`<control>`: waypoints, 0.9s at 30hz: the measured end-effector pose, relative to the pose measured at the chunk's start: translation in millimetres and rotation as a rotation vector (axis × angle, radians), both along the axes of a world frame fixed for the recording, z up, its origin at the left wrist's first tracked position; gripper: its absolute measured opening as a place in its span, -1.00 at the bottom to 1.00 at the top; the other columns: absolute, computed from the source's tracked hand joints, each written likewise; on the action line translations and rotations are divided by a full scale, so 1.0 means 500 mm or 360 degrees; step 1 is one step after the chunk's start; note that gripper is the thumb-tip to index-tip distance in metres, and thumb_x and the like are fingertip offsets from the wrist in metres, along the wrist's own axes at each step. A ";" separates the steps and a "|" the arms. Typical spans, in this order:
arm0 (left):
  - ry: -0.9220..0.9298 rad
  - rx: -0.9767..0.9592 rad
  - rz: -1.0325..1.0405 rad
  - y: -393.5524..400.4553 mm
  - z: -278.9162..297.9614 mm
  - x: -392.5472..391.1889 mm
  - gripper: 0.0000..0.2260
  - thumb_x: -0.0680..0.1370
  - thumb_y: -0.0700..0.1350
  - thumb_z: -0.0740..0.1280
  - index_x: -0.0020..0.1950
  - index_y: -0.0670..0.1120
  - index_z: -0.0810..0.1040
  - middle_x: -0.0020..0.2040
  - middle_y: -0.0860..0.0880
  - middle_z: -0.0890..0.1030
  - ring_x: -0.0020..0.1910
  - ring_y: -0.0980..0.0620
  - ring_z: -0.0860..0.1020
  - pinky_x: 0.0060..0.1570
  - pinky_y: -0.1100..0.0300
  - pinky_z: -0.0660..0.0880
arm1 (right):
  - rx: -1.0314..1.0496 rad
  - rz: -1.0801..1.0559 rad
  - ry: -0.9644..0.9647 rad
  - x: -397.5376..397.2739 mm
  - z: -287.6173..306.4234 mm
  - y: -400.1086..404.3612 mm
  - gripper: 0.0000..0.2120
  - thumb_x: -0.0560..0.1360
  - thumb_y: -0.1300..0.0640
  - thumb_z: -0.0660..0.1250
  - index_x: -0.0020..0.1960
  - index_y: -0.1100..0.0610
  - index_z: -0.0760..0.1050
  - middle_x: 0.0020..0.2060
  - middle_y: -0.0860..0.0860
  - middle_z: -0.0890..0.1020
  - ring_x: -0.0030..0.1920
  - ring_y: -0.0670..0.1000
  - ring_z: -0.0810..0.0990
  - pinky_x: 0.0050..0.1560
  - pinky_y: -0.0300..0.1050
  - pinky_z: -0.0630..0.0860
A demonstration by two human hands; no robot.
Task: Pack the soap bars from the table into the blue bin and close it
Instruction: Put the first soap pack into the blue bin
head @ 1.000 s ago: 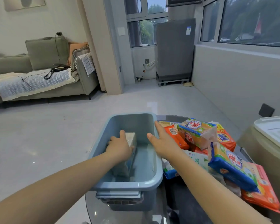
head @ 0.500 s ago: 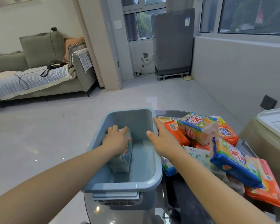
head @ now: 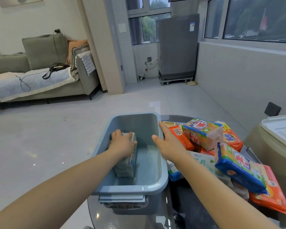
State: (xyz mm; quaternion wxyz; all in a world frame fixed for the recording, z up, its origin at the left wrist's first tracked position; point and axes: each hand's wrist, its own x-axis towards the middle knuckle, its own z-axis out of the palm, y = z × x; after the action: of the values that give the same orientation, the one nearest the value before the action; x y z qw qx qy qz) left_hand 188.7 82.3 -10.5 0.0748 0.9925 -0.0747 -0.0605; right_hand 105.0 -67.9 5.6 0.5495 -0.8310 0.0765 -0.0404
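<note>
**Soap pack pushed down along the bin's left wall**

Since a second ago my left hand [head: 122, 143] has rolled over the top of the soap pack [head: 128, 160] and stood it on edge against the left wall inside the blue bin [head: 162, 179]; its fingers curl over the pack. My right hand [head: 169, 143] rests on the bin's right rim, fingers straight and spread. Just beyond it, the other soap bars [head: 203, 133] lie heaped on the glass worktop [head: 185, 210]. Farther right sits a white lid [head: 281, 128]

Open blue bin [head: 162, 171] on table edge, one soap pack [head: 130, 161] on edge inside at left wall; colourful soap packs [head: 221, 146] piled just right.
</note>
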 end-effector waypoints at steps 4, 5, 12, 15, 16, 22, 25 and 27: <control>0.0028 -0.0235 0.0061 -0.001 0.015 -0.010 -0.54 0.59 0.14 0.04 0.44 0.00 0.26 0.37 -0.19 0.20 0.38 -0.20 0.13 0.35 -0.03 0.16 | 0.0045 -0.0003 -0.0007 -0.003 0.001 0.002 -0.43 0.56 -0.02 0.16 0.48 -0.14 -0.02 0.47 -0.04 0.20 0.39 0.06 0.26 0.03 -0.18 0.30; 0.0017 -0.0323 0.0083 0.000 0.021 -0.014 -0.54 0.58 0.14 0.05 0.44 0.01 0.28 0.37 -0.17 0.21 0.39 -0.18 0.14 0.35 -0.02 0.17 | 0.0069 -0.0002 -0.0007 -0.005 0.003 0.002 -0.43 0.56 -0.02 0.16 0.48 -0.14 -0.01 0.47 -0.05 0.20 0.39 0.05 0.27 0.03 -0.18 0.32; -0.0318 -0.1054 -0.0028 -0.003 0.084 -0.052 -0.70 0.56 0.05 0.16 0.20 -0.02 0.51 0.23 -0.10 0.43 0.19 -0.05 0.46 0.26 0.00 0.38 | 0.0124 -0.0015 -0.0206 -0.038 0.013 -0.023 -0.58 0.55 0.04 0.21 0.39 -0.09 0.28 0.28 -0.09 0.48 -0.03 -0.30 0.45 -0.14 -0.39 0.39; -0.0372 -0.1297 -0.0182 -0.028 0.113 -0.083 -0.80 0.57 -0.03 0.19 0.05 -0.04 0.56 0.06 -0.04 0.57 -0.04 0.15 0.53 -0.09 0.31 0.44 | 0.0049 -0.0142 -0.0336 -0.063 0.017 -0.053 -0.63 0.54 0.07 0.23 0.34 -0.05 0.35 0.12 -0.12 0.55 -0.09 -0.31 0.48 -0.21 -0.45 0.37; -0.0381 -0.1320 -0.0227 -0.041 0.122 -0.093 -0.80 0.57 -0.04 0.19 0.04 -0.05 0.57 0.01 0.01 0.59 -0.09 0.21 0.51 -0.18 0.38 0.39 | 0.0018 -0.0177 -0.0398 -0.072 0.018 -0.065 -0.66 0.53 0.09 0.24 0.30 -0.05 0.38 0.04 -0.18 0.56 -0.11 -0.33 0.48 -0.26 -0.47 0.40; -0.0251 -0.1276 -0.0443 -0.145 0.151 -0.122 -0.85 0.57 -0.01 0.17 -0.01 0.01 0.52 -0.20 0.19 0.52 -0.21 0.28 0.46 -0.29 0.48 0.32 | -0.0325 -0.0458 -0.0623 -0.105 0.021 -0.157 -0.75 0.50 0.18 0.28 0.16 0.04 0.53 -0.10 -0.18 0.59 -0.08 -0.27 0.53 -0.14 -0.48 0.42; -0.0118 -0.1264 -0.0470 -0.201 0.153 -0.112 -0.82 0.58 0.00 0.17 0.01 -0.03 0.53 -0.16 0.11 0.55 -0.16 0.14 0.49 -0.25 0.34 0.36 | -0.0458 -0.0615 -0.0548 -0.099 0.016 -0.206 -0.75 0.47 0.19 0.30 0.15 0.12 0.55 0.01 0.00 0.64 -0.04 -0.12 0.56 -0.06 -0.34 0.40; -0.0034 -0.1210 -0.0487 -0.240 0.149 -0.097 -0.76 0.58 -0.01 0.16 0.10 -0.07 0.54 -0.04 0.02 0.57 -0.06 0.07 0.49 -0.17 0.24 0.36 | -0.0593 -0.0685 -0.0431 -0.088 0.013 -0.237 -0.70 0.45 0.16 0.31 0.17 0.14 0.54 0.09 0.08 0.61 0.07 0.02 0.53 0.03 -0.16 0.39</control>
State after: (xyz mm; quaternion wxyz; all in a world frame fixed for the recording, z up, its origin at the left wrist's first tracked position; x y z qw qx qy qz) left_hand 140.3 -37.9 63.9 0.4256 0.8722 -0.2394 -0.0288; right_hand 60.9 -186.3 12.0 0.3717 -0.8691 0.1680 -0.2795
